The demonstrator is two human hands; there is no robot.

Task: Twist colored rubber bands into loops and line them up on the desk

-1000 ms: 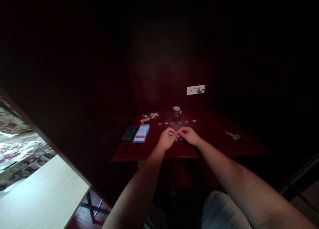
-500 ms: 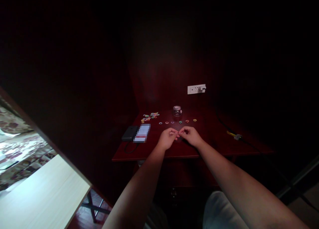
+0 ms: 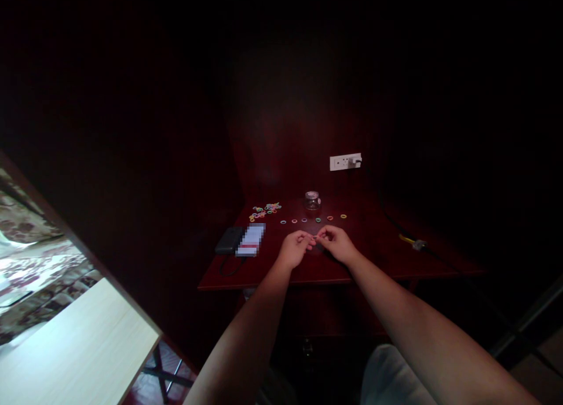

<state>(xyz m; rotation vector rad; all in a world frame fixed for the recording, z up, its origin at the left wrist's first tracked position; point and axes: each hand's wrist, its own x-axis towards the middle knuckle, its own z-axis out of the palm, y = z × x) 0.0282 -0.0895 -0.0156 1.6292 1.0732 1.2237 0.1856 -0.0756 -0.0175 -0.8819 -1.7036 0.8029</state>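
Note:
My left hand (image 3: 294, 249) and my right hand (image 3: 338, 244) meet fingertip to fingertip above the dark red desk (image 3: 272, 276). Both are pinched together on something too small to make out. Just beyond them, several small coloured bands lie spaced in a row, among them a green band (image 3: 318, 220), a red band (image 3: 329, 218) and a yellow band (image 3: 343, 216) at the right end. Behind the row stands a clear glass jar (image 3: 312, 201). A loose pile of coloured bands (image 3: 270, 208) lies at the back left.
Left of my hands lie a black power bank (image 3: 229, 240) with a cable and a phone (image 3: 251, 239) with a blurred screen. A wall socket (image 3: 345, 162) holds a plug. At the right is a yellow-ended cable (image 3: 412, 241). A pale table (image 3: 79, 346) stands lower left.
The view has tilted slightly, so the desk items appear a little lower. My hands stay together, with the fingertips slightly shifted.

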